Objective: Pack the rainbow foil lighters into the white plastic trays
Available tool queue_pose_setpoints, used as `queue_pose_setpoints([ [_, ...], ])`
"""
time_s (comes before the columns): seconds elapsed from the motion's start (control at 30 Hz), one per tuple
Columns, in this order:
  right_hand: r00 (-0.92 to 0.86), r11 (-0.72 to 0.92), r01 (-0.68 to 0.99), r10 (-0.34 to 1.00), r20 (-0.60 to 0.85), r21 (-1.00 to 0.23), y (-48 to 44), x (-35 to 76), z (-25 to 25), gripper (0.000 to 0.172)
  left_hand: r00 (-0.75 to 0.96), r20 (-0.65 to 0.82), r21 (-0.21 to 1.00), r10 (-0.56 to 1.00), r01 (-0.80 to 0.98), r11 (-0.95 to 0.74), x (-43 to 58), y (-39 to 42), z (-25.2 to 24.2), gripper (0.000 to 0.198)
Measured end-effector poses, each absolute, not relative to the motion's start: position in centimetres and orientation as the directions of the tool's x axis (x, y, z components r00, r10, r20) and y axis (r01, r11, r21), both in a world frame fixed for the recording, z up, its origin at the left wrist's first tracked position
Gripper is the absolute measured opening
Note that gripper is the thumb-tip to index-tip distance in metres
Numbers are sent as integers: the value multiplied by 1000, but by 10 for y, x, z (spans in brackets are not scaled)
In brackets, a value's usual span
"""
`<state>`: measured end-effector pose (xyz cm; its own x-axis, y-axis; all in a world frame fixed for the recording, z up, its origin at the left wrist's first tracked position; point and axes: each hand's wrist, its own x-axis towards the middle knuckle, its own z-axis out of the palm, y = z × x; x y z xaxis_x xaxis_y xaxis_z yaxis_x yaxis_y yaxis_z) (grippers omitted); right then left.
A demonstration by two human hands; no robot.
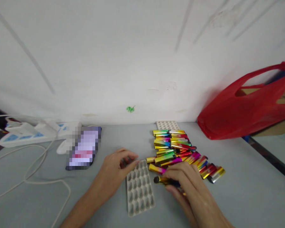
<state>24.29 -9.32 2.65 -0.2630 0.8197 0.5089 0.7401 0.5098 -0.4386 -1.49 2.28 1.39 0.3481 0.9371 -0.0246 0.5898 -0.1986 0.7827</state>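
Head view: we note the left hand (115, 167) partly open, thumb and forefinger apart at the far end of the pale tray (141, 187). Our right hand (188, 179) pinches a gold tube (165, 180) just right of it, near the shiny pile (167, 156). The surface (111, 205) reaches the wall (123, 69) behind; room lies between phone (85, 148) and left hand.

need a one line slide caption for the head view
Left hand at the near tray, right hand holding a shiny tube, more tubes heaped beyond it.
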Motion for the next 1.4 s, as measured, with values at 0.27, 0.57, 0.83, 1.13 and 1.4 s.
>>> queue_pose_setpoints([
  [0.27, 79, 249, 167, 961, 265, -954, -23, 221, 67, 18, 330, 33, 728, 943, 639, -249, -17, 24, 13, 29],
  [0.57, -112, -128, -653, 991, -72, -747, -6, 216, 55, 33, 334, 18, 639, 942, 721, -267, -17, 19, 14, 30],
  [0.83, -291, -316, -674, 944, -153, -668, -15, 219, 45, 31, 377, -48, 543, 925, 787, -293, -17, 18, 13, 40],
  [1.13, -245, -302, -564, 950, -194, -768, -17, 210, 36, 38, 494, -59, 638, 868, 687, -348, -15, 20, 10, 21],
  [1.4, -308, -336, -577, 934, -183, -744, -17, 210, 32, 44, 484, 79, 691, 872, 604, -398, -10, 12, 2, 17],
])
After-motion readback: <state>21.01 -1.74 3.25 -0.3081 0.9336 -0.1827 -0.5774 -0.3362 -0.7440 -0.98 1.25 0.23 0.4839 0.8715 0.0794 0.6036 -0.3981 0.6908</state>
